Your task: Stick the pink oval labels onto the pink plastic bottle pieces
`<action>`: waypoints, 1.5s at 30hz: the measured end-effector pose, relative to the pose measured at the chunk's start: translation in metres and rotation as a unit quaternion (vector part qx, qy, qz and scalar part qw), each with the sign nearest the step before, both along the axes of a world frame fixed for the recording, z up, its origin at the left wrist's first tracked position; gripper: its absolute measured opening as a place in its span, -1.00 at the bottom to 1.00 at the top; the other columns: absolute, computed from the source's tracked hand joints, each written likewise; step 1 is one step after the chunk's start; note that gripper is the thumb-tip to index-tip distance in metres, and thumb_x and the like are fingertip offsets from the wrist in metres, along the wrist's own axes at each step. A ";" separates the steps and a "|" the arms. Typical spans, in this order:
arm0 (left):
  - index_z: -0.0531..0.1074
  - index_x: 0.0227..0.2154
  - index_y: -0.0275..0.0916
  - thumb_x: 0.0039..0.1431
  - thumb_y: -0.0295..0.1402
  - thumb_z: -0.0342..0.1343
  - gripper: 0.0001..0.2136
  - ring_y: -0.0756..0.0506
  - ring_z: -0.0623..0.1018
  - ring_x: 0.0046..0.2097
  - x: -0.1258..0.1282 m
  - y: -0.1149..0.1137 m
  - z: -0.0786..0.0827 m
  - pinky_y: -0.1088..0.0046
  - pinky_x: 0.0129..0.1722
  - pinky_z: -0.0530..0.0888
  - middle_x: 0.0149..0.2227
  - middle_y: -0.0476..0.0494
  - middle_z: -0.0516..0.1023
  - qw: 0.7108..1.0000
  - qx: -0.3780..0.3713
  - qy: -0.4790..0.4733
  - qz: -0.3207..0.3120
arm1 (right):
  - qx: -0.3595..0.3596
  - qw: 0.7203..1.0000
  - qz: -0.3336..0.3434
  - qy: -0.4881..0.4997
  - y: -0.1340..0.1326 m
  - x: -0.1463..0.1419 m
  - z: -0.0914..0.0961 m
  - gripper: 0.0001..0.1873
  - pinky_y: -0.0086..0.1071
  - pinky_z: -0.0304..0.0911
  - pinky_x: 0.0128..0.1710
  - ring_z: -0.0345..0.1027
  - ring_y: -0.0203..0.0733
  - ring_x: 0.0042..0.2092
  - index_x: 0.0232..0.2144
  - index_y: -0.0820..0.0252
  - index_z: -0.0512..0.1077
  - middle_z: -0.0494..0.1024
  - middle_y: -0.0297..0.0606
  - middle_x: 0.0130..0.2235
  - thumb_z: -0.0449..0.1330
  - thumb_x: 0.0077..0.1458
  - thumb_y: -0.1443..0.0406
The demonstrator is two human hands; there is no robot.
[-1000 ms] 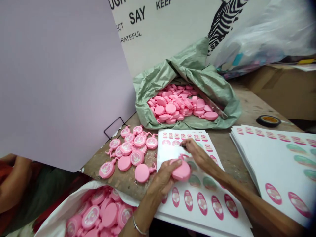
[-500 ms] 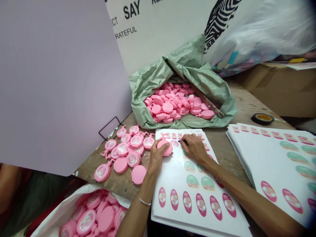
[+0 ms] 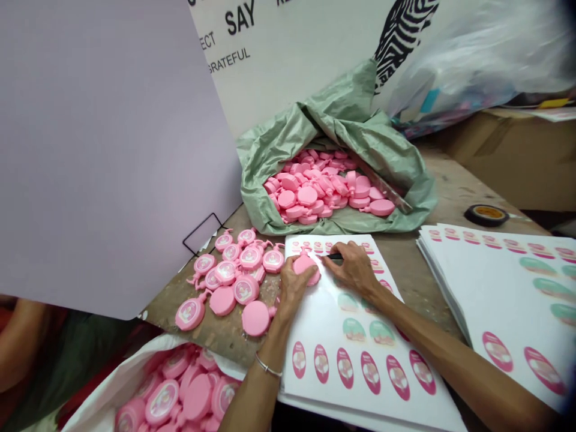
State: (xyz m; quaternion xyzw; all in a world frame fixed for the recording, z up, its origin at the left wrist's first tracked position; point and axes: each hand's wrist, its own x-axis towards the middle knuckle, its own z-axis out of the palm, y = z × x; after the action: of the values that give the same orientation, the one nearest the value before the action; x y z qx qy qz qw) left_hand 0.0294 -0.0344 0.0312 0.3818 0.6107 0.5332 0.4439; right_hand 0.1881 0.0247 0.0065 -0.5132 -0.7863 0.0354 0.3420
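Observation:
My left hand (image 3: 294,279) is closed around a small flat pink toy pump bottle (image 3: 307,270), its plain face turned up, over the upper part of a sticker sheet (image 3: 315,318). Close to the bottle's right edge, my right hand (image 3: 355,267) grips a thin black tool (image 3: 333,257) with its tip pointing left; its exact kind is hidden by the fingers. The sheet tops a stack and bears rows of pink and green stickers. Left of it lies a cluster of pink pump bottles (image 3: 250,257), most with a picture on the face, some plain.
A green sack (image 3: 265,216) holding many plain pink bottles (image 3: 307,195) lies open behind the sheets. A white bag (image 3: 96,396) of pink bottles is at lower left. Another sheet stack (image 3: 472,282) and a black tape roll (image 3: 486,215) lie right. A pale panel (image 3: 112,150) stands left.
The bottle in my left hand has moved slightly right, close to the black tool's tip. More of the black tool shows, and the round sticker seen beside the bottle is no longer visible.

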 end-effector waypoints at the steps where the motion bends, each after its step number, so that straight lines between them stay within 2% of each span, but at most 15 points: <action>1: 0.46 -0.17 -0.31 -0.16 -0.30 0.34 -0.57 -0.09 0.48 -0.28 0.000 0.000 0.000 0.39 -0.21 0.43 -0.32 -0.12 0.51 1.000 0.002 -0.001 -0.005 | 0.008 1.000 0.006 0.022 -0.001 -0.002 0.003 -0.73 -0.25 0.12 -0.24 0.27 -0.11 -0.33 -0.48 0.18 0.37 0.46 -0.21 -0.47 0.18 0.03 0.09; 4: 0.49 -0.21 -0.30 -0.23 -0.30 0.38 -0.56 -0.06 0.47 -0.32 0.000 -0.001 0.002 0.44 -0.27 0.42 -0.36 -0.08 0.50 0.999 0.007 -0.032 0.005 | -0.023 0.990 0.009 0.140 -0.001 -0.001 0.016 -0.67 -0.29 0.16 -0.32 0.26 -0.17 -0.39 -0.51 0.17 0.34 0.42 -0.26 -0.49 0.22 -0.02 0.03; 6: 0.48 -0.20 -0.29 -0.30 -0.32 0.41 -0.51 -0.04 0.48 -0.34 0.001 -0.002 0.005 0.45 -0.29 0.44 -0.36 -0.07 0.49 0.995 0.003 -0.099 0.020 | -0.089 0.966 -0.006 0.241 -0.002 0.003 0.028 -0.62 -0.35 0.17 -0.40 0.24 -0.24 -0.44 -0.51 0.18 0.33 0.40 -0.31 -0.51 0.23 -0.03 -0.01; 8: 0.45 -0.16 -0.28 -0.24 -0.27 0.40 -0.50 -0.03 0.50 -0.35 0.003 -0.006 0.011 0.43 -0.30 0.48 -0.31 -0.10 0.50 0.982 0.001 -0.191 0.007 | -0.151 0.937 -0.001 0.316 -0.005 0.009 0.040 -0.59 -0.41 0.13 -0.49 0.21 -0.31 -0.49 -0.49 0.19 0.36 0.38 -0.36 -0.53 0.23 -0.04 -0.05; 11: 0.42 -0.11 -0.29 0.00 -0.08 0.25 -0.53 -0.08 0.56 -0.33 0.007 -0.014 0.024 0.33 -0.31 0.55 -0.24 -0.19 0.53 0.956 -0.019 -0.291 -0.027 | -0.211 0.919 0.055 0.330 -0.019 0.010 0.055 -0.57 -0.44 0.09 -0.56 0.21 -0.34 -0.52 -0.30 0.20 0.50 0.41 -0.39 -0.54 0.23 -0.02 -0.04; 14: 0.42 -0.08 -0.35 0.13 0.05 0.06 -0.47 -0.15 0.59 -0.31 0.011 -0.021 0.036 0.24 -0.31 0.58 -0.20 -0.30 0.56 0.942 -0.061 -0.328 -0.030 | -0.240 0.912 0.099 0.317 -0.039 0.002 0.063 -0.57 -0.39 0.28 -0.44 0.39 -0.23 -0.40 -0.21 0.17 0.56 0.57 -0.29 -0.42 0.24 -0.01 0.00; 16: 0.44 -0.09 -0.39 0.18 0.07 -0.02 -0.44 -0.17 0.60 -0.29 0.012 -0.023 0.041 0.22 -0.30 0.59 -0.21 -0.34 0.57 0.935 -0.067 -0.345 -0.042 | -0.247 0.907 0.107 0.325 -0.049 -0.004 0.066 -0.60 -0.29 0.37 -0.29 0.46 -0.12 -0.28 -0.25 0.17 0.59 0.63 -0.22 -0.29 0.26 -0.03 0.01; 19: 0.44 -0.10 -0.41 0.23 0.05 -0.09 -0.44 -0.20 0.61 -0.25 0.011 -0.026 0.044 0.21 -0.28 0.59 -0.22 -0.36 0.58 0.931 -0.063 -0.356 -0.053 | -0.246 0.905 0.099 0.333 -0.056 -0.008 0.067 -0.62 -0.22 0.40 -0.21 0.49 -0.07 -0.23 -0.28 0.17 0.60 0.64 -0.20 -0.26 0.28 -0.04 0.03; 25: 0.44 -0.10 -0.35 0.25 0.02 -0.10 -0.49 -0.23 0.59 -0.15 0.009 -0.029 0.044 0.15 -0.22 0.58 -0.14 -0.33 0.57 0.937 -0.038 -0.347 -0.036 | -0.221 0.913 0.097 0.328 -0.060 -0.008 0.071 -0.64 -0.25 0.42 -0.26 0.50 -0.08 -0.27 -0.29 0.16 0.60 0.64 -0.23 -0.29 0.27 -0.02 0.04; 35: 0.44 -0.07 -0.31 0.26 0.03 -0.12 -0.50 -0.23 0.56 -0.07 0.012 -0.030 0.046 0.13 -0.17 0.58 -0.12 -0.28 0.57 0.935 -0.002 -0.354 -0.014 | -0.193 0.920 0.073 0.333 -0.064 -0.015 0.076 -0.67 -0.27 0.42 -0.30 0.49 -0.11 -0.33 -0.32 0.17 0.61 0.63 -0.25 -0.38 0.29 -0.05 0.06; 45: 0.45 -0.11 -0.30 0.24 0.05 -0.10 -0.49 -0.25 0.55 -0.05 0.012 -0.030 0.048 0.11 -0.17 0.58 -0.13 -0.27 0.57 0.936 -0.007 -0.352 0.002 | -0.188 0.921 0.069 0.334 -0.063 -0.016 0.075 -0.68 -0.27 0.42 -0.28 0.49 -0.11 -0.31 -0.32 0.16 0.61 0.64 -0.24 -0.34 0.30 -0.05 0.07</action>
State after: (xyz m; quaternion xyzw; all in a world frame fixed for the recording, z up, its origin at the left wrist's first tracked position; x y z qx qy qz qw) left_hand 0.0416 -0.0640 0.0790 0.1653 0.4196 0.6304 0.6318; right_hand 0.1716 -0.0383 0.0811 -0.4711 -0.6385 0.3756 0.4789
